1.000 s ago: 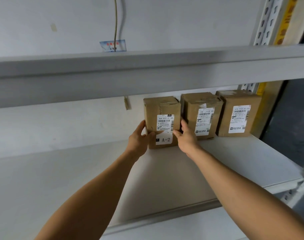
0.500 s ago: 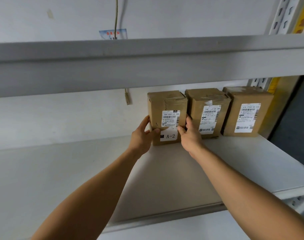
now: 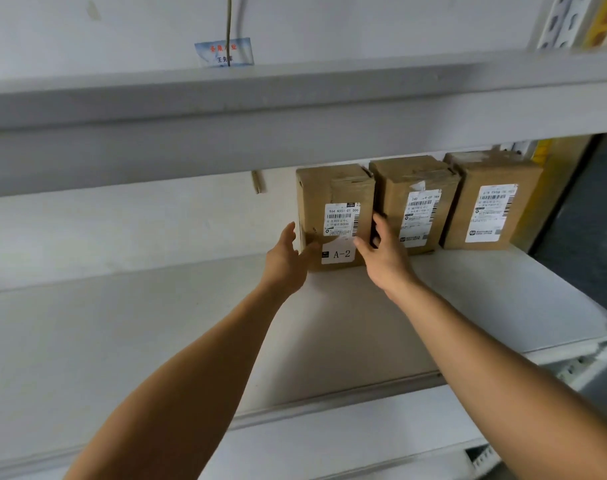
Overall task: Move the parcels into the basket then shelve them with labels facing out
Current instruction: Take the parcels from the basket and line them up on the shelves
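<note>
- Both bare forearms reached up over the grey shelf.
- The left hand and right hand had straight, relaxed fingers touching the two sides of the A-2 parcel.
- This parcel stood upright, label outward, beside two more parcels at the wall.

Two bare forearms, no sleeves, left hand and right hand without gloves, rings or watches
</note>
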